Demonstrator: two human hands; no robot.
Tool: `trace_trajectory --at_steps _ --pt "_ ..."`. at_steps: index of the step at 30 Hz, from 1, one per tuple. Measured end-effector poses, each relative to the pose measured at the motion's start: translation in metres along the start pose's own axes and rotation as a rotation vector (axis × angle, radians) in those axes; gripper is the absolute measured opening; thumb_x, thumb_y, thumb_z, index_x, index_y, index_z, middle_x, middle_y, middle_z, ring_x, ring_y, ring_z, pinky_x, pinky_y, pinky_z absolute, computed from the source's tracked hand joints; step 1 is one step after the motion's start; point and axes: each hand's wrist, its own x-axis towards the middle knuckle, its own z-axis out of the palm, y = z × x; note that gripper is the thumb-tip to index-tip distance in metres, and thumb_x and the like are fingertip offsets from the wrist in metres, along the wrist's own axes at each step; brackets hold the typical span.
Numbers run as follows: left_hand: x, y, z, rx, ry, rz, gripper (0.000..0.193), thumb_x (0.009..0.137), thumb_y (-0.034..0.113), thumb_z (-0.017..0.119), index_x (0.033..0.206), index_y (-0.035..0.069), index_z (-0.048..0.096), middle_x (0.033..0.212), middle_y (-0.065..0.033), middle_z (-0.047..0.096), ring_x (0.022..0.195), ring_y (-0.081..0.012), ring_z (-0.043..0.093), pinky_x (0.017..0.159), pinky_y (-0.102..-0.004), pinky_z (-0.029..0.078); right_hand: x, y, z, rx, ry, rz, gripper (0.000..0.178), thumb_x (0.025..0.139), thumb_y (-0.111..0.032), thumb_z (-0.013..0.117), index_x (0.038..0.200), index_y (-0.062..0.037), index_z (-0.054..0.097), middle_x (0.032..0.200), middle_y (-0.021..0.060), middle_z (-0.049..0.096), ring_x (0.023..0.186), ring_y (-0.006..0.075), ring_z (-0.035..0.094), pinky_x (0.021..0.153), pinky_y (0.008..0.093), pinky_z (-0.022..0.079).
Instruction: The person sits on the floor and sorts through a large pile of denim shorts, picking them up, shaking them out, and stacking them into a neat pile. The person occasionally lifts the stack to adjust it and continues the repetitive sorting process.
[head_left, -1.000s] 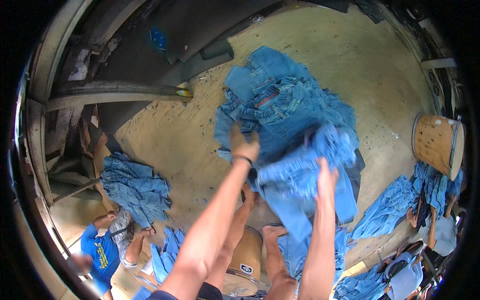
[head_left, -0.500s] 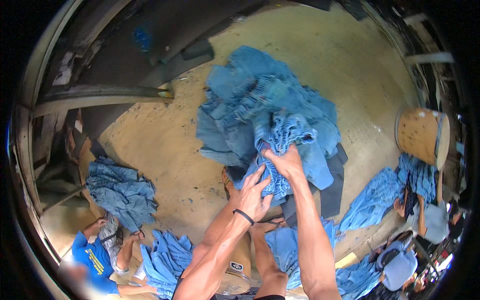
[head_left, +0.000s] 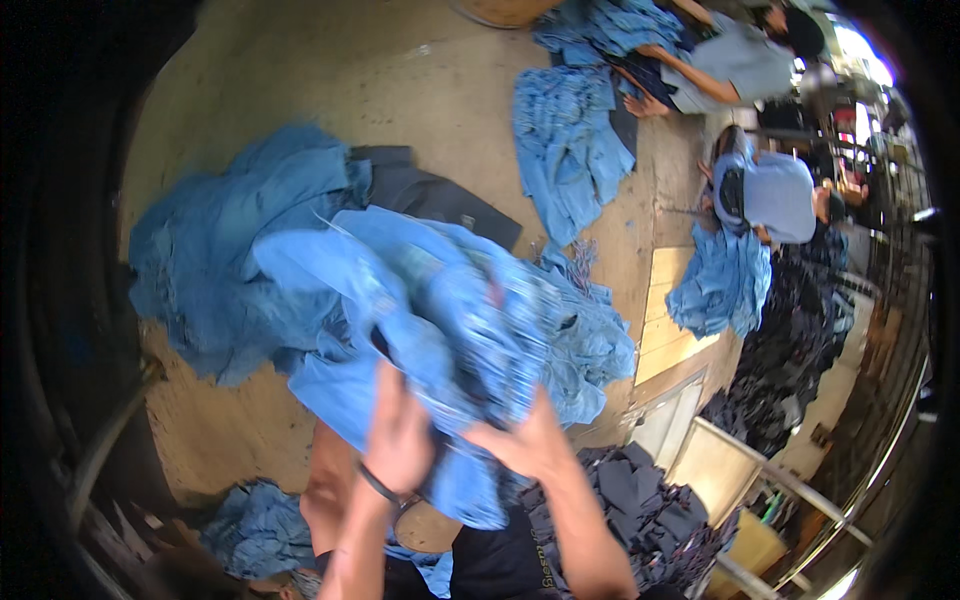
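Observation:
A light blue denim garment (head_left: 420,290) hangs bunched between my hands, smeared by motion. Its near end droops toward my lap. My left hand (head_left: 400,435), with a dark band at the wrist, is closed on its near left side, though the fingers are blurred. On the near right side my right hand (head_left: 525,445) grips the same cloth, thumb in front and most fingers hidden in the folds. Beyond and to the left, partly covered by it, lies a large heap of blue denim (head_left: 230,270) on the floor.
Dark grey cloth (head_left: 440,200) lies beside the heap. More denim (head_left: 590,350) is piled at my right, near a mound of dark cloth pieces (head_left: 640,510). Farther right, two people (head_left: 770,195) sit among denim garments (head_left: 570,140). A wooden frame (head_left: 770,480) stands at lower right.
My view has swung to the right. The bunched garment has been lifted off the heap and brought closer to me, spreading wider between both hands.

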Motion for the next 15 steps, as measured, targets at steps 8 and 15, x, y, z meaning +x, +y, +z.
trace_trajectory --at_steps 8,15 --pt "-0.001 0.261 0.215 -0.750 -0.535 -0.258 0.087 0.106 0.044 0.051 0.163 -0.005 0.006 0.167 -0.0350 0.008 0.156 -0.0483 0.007 0.128 -0.0467 0.011 -0.240 -0.085 -0.271 -0.223 0.539 0.530 0.109 0.059 -0.030 0.101 0.145 0.0048 0.045 0.137 0.0167 0.059 0.124 0.0294 0.059 0.107 0.0421 0.046" --pt "-0.023 0.244 0.397 -1.152 -0.843 -0.181 0.071 0.109 0.039 0.049 0.162 0.000 0.023 0.165 -0.0207 0.032 0.155 -0.0300 0.026 0.125 -0.0379 0.022 -0.251 -0.077 -0.325 -0.403 0.646 0.593 0.057 0.071 -0.008 0.084 0.123 0.0001 0.061 0.103 0.0058 0.071 0.094 0.0156 0.068 0.086 0.0321 0.055"
